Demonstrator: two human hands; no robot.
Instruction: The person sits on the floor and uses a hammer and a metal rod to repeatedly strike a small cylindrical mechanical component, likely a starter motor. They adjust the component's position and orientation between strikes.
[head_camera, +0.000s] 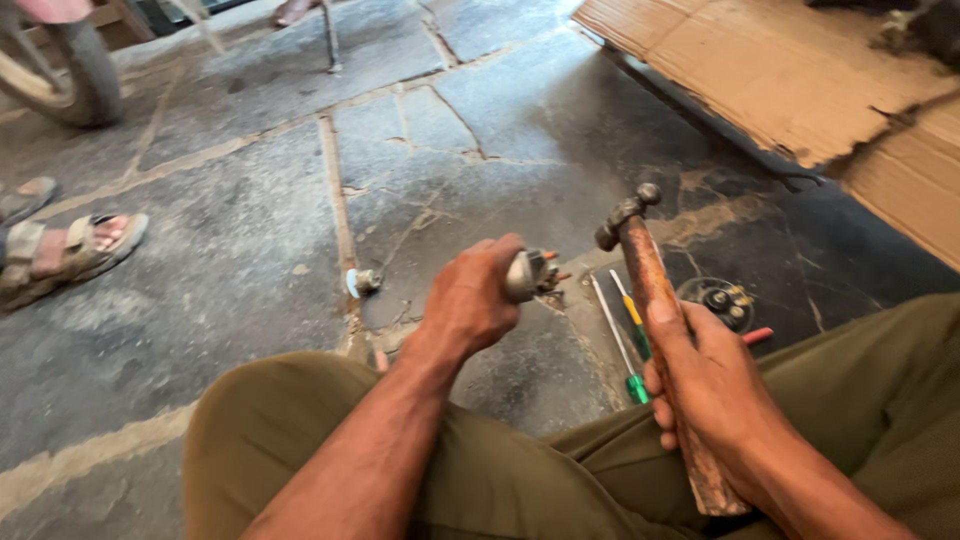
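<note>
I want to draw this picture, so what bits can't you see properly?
Head view:
- Metal part: mostly wrapped by the left hand.
- Hammer handle: middle covered by the right hand.
- Green screwdriver: partly behind that hand.
- Wheel: cut off by the top-left edge.

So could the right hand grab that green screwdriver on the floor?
Probably not right now: the right hand is already gripping the hammer, though the green screwdriver lies just beside it with nothing covering it.
</note>
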